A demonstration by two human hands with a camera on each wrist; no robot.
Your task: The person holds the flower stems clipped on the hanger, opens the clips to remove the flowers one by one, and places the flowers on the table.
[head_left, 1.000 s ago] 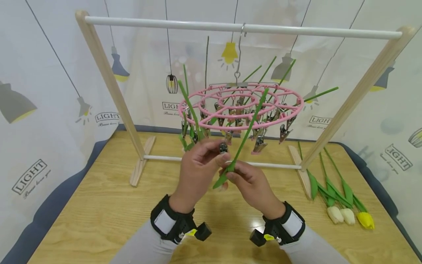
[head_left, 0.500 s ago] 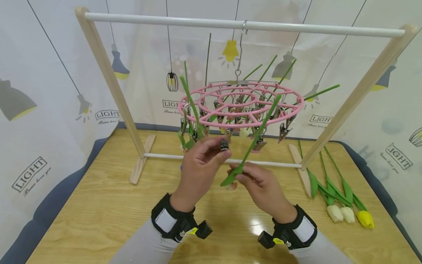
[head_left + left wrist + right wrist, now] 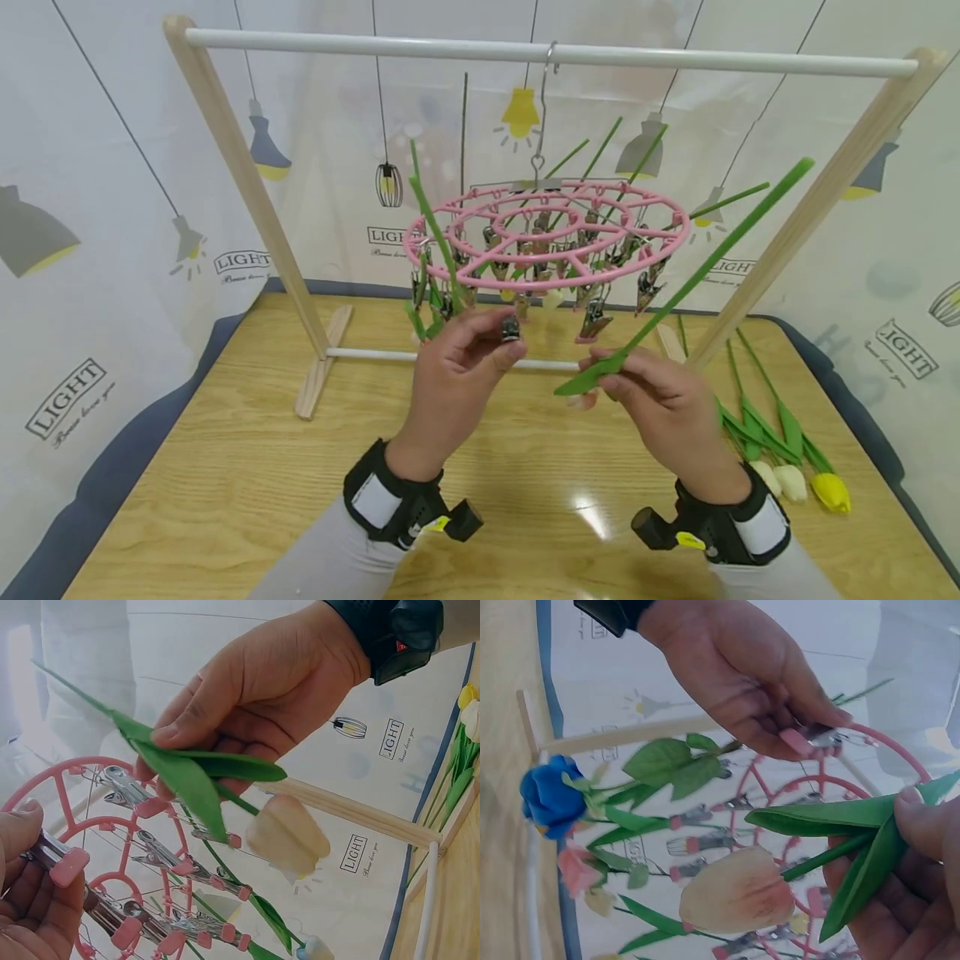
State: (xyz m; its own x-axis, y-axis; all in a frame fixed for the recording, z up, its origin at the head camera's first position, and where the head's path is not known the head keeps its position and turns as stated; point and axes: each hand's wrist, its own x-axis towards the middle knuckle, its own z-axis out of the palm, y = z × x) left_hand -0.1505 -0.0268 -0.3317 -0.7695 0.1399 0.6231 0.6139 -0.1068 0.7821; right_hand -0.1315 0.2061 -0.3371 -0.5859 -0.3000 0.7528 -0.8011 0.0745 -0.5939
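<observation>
Between thumb and fingers, my left hand [image 3: 442, 400] pinches a metal clip with pink tips [image 3: 69, 866] at the front of the pink round hanger [image 3: 517, 284]. My right hand [image 3: 663, 408] is apart from it to the right, gripping an artificial tulip by its stem near the green leaves [image 3: 592, 377]. Its pale peach bloom [image 3: 735, 892] hangs downward, hidden from the head view, while the stem [image 3: 720, 250] slants up to the right. Other clips [image 3: 595, 321] dangle from the hanger, several of them holding flowers, among them a blue rose [image 3: 553, 796].
A wooden stand with a white top bar [image 3: 360, 44] carries the hanger by a metal hook [image 3: 547, 100]. On the wooden table [image 3: 225, 483], at the right, lie two white tulips [image 3: 791, 483] and a yellow tulip [image 3: 830, 492]. Behind hangs a lamp-patterned cloth [image 3: 315, 208].
My right hand has moved right, away from the left hand, carrying the tulip; its stem now leans much further right. The left hand stays almost in place with the clip.
</observation>
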